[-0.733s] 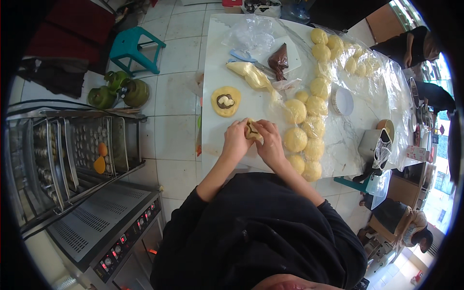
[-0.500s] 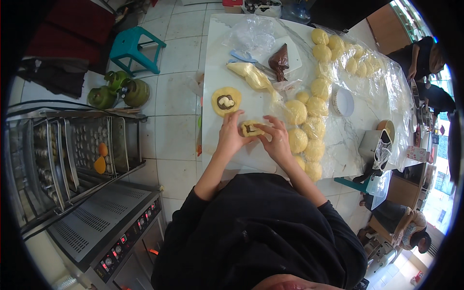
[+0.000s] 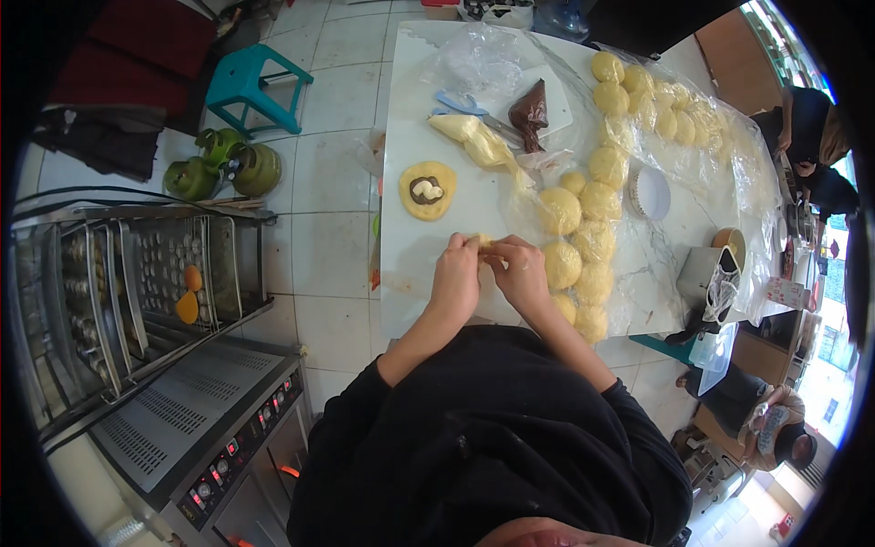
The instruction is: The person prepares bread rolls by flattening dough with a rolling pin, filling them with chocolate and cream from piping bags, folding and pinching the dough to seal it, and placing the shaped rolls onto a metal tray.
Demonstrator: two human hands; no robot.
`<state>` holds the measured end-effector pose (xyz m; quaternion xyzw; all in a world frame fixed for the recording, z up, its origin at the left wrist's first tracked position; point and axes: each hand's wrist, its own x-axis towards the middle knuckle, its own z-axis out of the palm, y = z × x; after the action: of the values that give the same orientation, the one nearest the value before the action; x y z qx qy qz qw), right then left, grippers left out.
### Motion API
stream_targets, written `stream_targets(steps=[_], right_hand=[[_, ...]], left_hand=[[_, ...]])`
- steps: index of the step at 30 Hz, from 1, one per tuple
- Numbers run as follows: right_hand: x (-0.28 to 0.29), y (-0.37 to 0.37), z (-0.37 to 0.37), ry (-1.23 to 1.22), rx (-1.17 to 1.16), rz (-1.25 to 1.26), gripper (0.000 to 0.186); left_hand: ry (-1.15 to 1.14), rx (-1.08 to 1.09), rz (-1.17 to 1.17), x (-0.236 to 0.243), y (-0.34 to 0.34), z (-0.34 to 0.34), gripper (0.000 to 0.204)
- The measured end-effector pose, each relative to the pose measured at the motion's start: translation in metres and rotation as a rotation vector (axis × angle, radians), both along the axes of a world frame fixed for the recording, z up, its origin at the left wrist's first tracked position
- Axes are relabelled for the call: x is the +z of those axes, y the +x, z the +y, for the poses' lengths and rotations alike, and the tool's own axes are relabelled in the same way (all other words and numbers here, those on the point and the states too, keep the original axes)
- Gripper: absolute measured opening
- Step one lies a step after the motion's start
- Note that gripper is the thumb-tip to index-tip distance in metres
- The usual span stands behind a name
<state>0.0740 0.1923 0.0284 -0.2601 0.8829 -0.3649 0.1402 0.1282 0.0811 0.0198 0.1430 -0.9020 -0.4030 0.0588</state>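
My left hand (image 3: 456, 278) and my right hand (image 3: 515, 273) pinch a small piece of dough (image 3: 483, 241), mostly hidden by my fingers, low over the white marble table (image 3: 410, 292). Beyond my left hand a flattened yellow dough round (image 3: 421, 173) carries a dark filling topped with pale cream. Further back lie a pale-yellow piping bag (image 3: 469, 141), a brown piping bag (image 3: 529, 114) and a blue-handled tool (image 3: 456, 107) by a white board (image 3: 556, 82). Several dough balls (image 3: 561, 210) under clear plastic run along my right.
A round white tin (image 3: 649, 193) and metal container (image 3: 702, 278) stand rightward. On my left are a rack of trays (image 3: 137, 292), an oven (image 3: 191, 415), gas cylinders (image 3: 219, 164) and a teal stool (image 3: 255, 82). Other people (image 3: 802, 128) (image 3: 756, 410) are at the right.
My hands have drawn together around the dough piece, whose dark filling showed earlier and is now hidden. My left hand has moved rightward from near the flattened round.
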Motion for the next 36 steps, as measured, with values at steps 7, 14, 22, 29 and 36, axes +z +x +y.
stream_targets(steps=[7,14,22,29,36], right_hand=[[0.001,-0.006,-0.001,-0.095,-0.003,-0.021,0.013],[-0.005,0.001,0.000,-0.091,0.030,0.097,0.014],[0.018,-0.017,-0.001,0.033,0.167,0.070,0.017],[-0.004,-0.036,0.004,-0.094,0.482,0.265,0.013],[0.040,-0.027,0.002,-0.373,0.137,-0.157,0.013]], left_hand=[[-0.039,-0.048,-0.052,0.003,0.000,-0.007,0.020],[0.059,-0.048,0.146,-0.005,-0.004,-0.010,0.025],[0.263,-0.071,0.305,-0.017,-0.003,-0.015,0.039],[0.419,0.180,0.364,-0.021,0.002,-0.020,0.038],[1.912,0.050,-0.041,-0.022,0.009,-0.033,0.038]])
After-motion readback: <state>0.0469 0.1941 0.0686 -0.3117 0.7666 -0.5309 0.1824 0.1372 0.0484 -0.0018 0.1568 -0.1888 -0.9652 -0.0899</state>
